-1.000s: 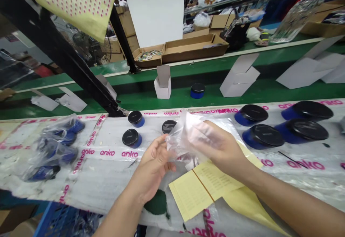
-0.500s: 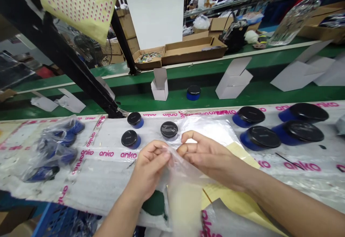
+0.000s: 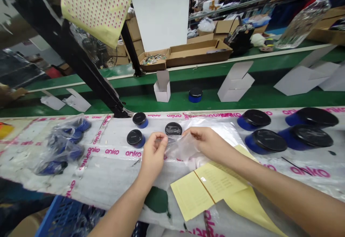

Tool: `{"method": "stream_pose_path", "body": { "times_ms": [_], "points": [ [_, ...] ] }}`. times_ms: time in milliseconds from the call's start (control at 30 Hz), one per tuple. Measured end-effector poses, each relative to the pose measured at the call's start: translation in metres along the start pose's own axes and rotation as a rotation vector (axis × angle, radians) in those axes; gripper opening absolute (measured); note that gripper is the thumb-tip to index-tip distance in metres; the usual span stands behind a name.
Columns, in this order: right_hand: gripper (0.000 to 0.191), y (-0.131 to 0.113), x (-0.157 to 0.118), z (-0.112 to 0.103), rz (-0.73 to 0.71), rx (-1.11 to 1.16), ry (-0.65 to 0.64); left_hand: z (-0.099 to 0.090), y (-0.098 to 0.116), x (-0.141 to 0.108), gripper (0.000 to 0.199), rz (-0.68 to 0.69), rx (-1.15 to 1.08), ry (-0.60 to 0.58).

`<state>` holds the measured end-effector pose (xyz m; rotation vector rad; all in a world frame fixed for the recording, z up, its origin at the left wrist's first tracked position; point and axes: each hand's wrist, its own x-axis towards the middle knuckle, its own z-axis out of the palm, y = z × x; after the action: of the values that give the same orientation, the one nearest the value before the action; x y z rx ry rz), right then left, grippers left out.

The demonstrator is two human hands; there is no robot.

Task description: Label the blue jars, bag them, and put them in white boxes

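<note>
A clear plastic bag [image 3: 183,149] is stretched between my two hands above the covered table. My left hand [image 3: 155,150] pinches its left edge between thumb and fingers. My right hand [image 3: 203,140] is closed on the bag's other side, some of its fingers hidden behind the film. Just beyond the bag stands a round blue jar with a black lid [image 3: 173,128], its lower part covered by the bag and hand. Two similar jars, one in front [image 3: 136,138] and one behind [image 3: 140,120], stand left of it. Yellow printed sheets [image 3: 199,190] lie below my hands.
Several larger blue jars [image 3: 265,140] stand at right. Bagged jars [image 3: 67,140] lie at left. Open white boxes [image 3: 234,84] and a small jar [image 3: 195,95] sit on the green conveyor [image 3: 178,98]. A black post [image 3: 81,61] slants across the left. A blue crate [image 3: 58,215] is below the table edge.
The bag hung down from my fingers before; now it is raised and spread between my hands, uncovering the yellow sheets. My hands have moved slightly apart. The view has shifted a little.
</note>
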<state>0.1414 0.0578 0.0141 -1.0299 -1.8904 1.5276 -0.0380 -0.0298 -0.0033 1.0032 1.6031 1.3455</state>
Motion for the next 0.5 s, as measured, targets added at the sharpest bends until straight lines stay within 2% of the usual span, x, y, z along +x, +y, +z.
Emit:
{"method": "stream_pose_path", "body": {
  "times_ms": [200,367,500],
  "points": [
    [0.018,0.002,0.025,-0.002,-0.053,-0.166,0.160,0.005,0.002,0.034,0.011,0.044,0.091,0.057],
    [0.015,-0.002,0.047,-0.006,-0.061,-0.261,0.101,0.011,0.006,0.055,0.010,-0.027,0.214,0.013],
    [0.016,-0.002,0.065,-0.007,-0.096,-0.363,0.114,0.011,0.009,0.062,0.012,-0.029,0.377,-0.035]
  ]
}}
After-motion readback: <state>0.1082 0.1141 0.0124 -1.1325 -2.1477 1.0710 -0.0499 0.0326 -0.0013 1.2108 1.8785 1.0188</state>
